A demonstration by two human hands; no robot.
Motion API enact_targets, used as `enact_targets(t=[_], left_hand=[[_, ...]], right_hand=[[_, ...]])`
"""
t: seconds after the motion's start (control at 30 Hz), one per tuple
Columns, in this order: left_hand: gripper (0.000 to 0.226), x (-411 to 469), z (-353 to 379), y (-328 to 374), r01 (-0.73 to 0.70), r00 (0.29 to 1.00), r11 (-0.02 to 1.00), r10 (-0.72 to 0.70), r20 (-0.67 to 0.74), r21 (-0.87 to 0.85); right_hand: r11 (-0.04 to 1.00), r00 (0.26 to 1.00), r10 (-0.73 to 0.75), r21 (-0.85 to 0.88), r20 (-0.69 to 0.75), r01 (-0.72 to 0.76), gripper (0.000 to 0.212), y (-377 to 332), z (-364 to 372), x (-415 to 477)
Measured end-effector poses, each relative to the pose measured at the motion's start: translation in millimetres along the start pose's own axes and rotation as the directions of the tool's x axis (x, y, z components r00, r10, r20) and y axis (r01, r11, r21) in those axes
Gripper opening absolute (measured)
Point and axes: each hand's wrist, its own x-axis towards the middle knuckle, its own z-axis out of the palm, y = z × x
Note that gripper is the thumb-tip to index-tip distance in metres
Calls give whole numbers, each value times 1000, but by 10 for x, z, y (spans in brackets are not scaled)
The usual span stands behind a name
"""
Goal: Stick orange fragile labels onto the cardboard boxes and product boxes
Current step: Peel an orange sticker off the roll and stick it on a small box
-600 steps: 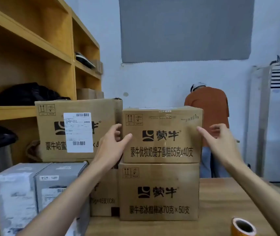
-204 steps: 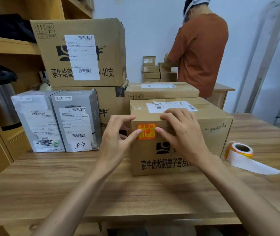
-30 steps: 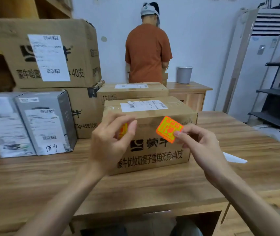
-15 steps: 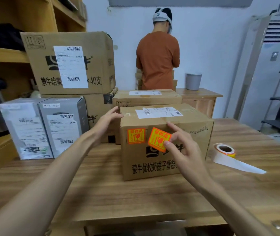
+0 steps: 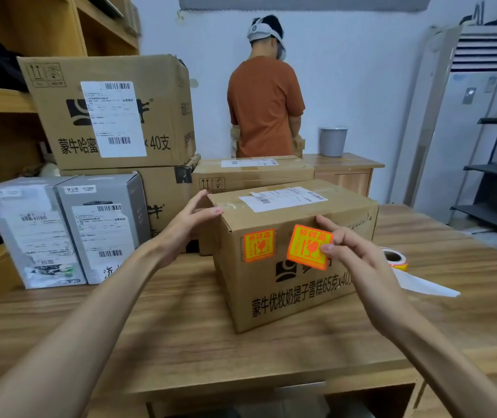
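Observation:
A brown cardboard box [image 5: 286, 285] stands on the wooden table [image 5: 180, 336], with one orange fragile label [image 5: 258, 245] stuck on its front face. My right hand [image 5: 352, 251] pinches a second loose orange label [image 5: 309, 246] just in front of that face, to the right of the stuck one. My left hand [image 5: 186, 224] touches the box's upper left corner with relaxed fingers. The label roll [image 5: 393, 259] lies on the table behind my right hand, with a white backing strip trailing out to the right.
Two grey product boxes [image 5: 66, 230] stand at the left. Stacked cardboard boxes [image 5: 111, 113] rise behind them, and another box [image 5: 253, 173] sits behind the front one. A person in an orange shirt [image 5: 266, 104] stands at a far cabinet. Wooden shelves [image 5: 5, 98] line the left.
My left hand has slid along the box's upper left corner. My right hand has brought the loose label nearer the front face, to the right of the stuck one.

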Motion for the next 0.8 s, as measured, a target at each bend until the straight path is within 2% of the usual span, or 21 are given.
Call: enact_targets(t=[0.1,0.17,0.3,0.43,0.5,0.6,0.7,0.73,0.8], left_hand=[[105,-149,71,-18,-36,994,999,39,-99,31],[100,-279,161,-6,-68,988,995,78,-133,74],[49,-572,386,63,-176,971,978,191,-143,108],[34,-800,496,42,-240,938,948,282,-204,207],[35,-903,521,27,-276,913,932,330,-238,236],[61,-1006,511,-14,-307,872,913,382,-305,268],[90,-1083,476,-15,-278,870,917,367,-328,287],[92,-1104,474,0,-282,871,914,372,-321,292],[83,-1148,484,36,-303,860,896,404,-311,326]], right_hand=[[997,1000,12,70,-15,-11,18,-57,-158,28],[992,1000,25,123,-13,-23,18,-73,-285,25],[965,998,66,257,-14,-61,26,-139,-520,-62],[914,990,136,381,31,-137,11,-149,-672,-69],[879,986,150,446,74,-167,18,-132,-709,-4],[848,979,160,489,128,-203,32,-72,-680,141],[804,967,162,542,197,-245,18,25,-565,309],[789,963,165,557,213,-258,19,59,-532,363],[763,956,164,583,244,-280,36,120,-457,458]])
